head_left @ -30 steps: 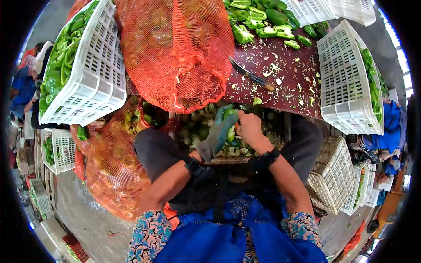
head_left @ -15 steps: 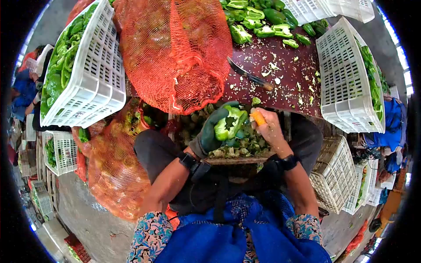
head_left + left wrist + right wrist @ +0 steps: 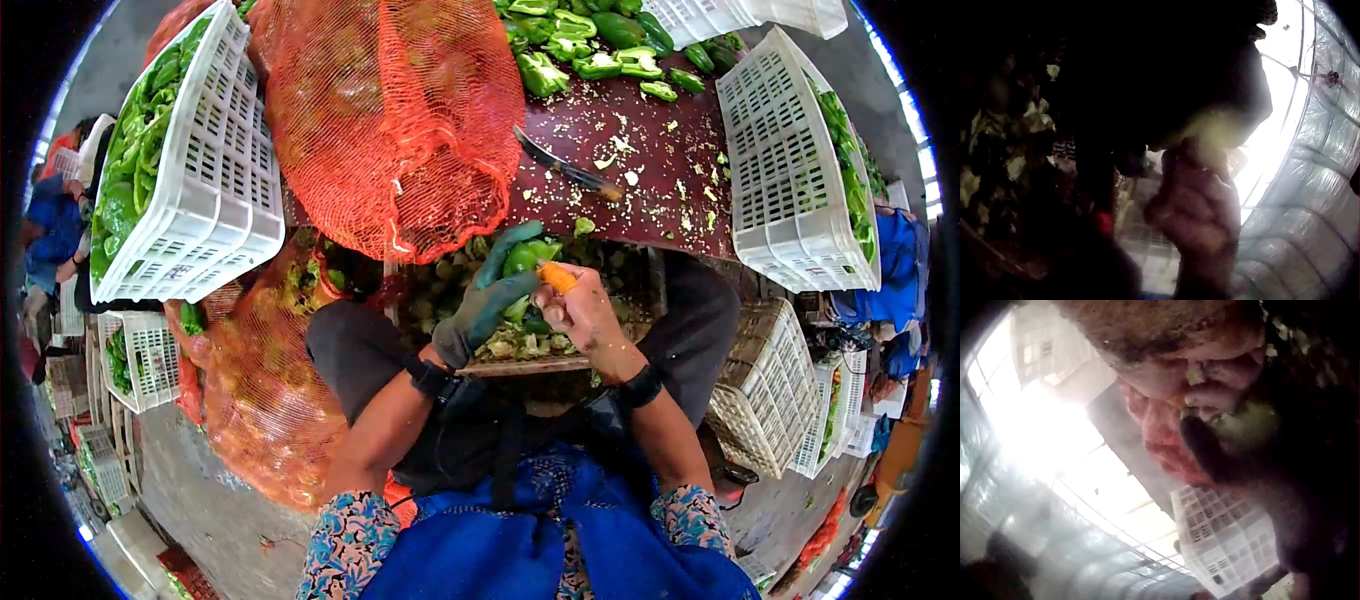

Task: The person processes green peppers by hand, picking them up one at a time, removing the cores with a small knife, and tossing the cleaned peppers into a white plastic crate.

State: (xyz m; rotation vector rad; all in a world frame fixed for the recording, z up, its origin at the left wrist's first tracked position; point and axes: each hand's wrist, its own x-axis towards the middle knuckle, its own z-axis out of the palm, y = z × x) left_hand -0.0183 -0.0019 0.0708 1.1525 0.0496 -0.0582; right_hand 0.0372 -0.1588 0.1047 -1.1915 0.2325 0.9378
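My left hand (image 3: 478, 308), in a dark green-grey glove, holds a green bell pepper (image 3: 528, 257) over the scraps between the knees. Bare and close against it, my right hand (image 3: 592, 318) grips an orange-handled tool (image 3: 558, 278); its working end is hidden at the pepper. In the right wrist view, the gloved thumb lies along the pepper (image 3: 1252, 422), near the right fingertips. The left wrist view is mostly dark, with the right hand (image 3: 1197, 209) right at a blurred, pale green patch of the pepper (image 3: 1217, 130).
A knife (image 3: 568, 165) lies on the seed-strewn dark red board (image 3: 650, 215). Cut peppers (image 3: 600, 45) are heaped behind it. A big orange mesh sack (image 3: 400, 130) bulges at left. White crates of peppers flank both sides (image 3: 225, 170), (image 3: 795, 170). Scraps (image 3: 510, 345) fill a trough below.
Half a second ago the pepper's cut, hollow side faced up and the orange-handled tool was apart from it. Now green skin shows and my right hand has moved left, bringing the tool against the pepper.
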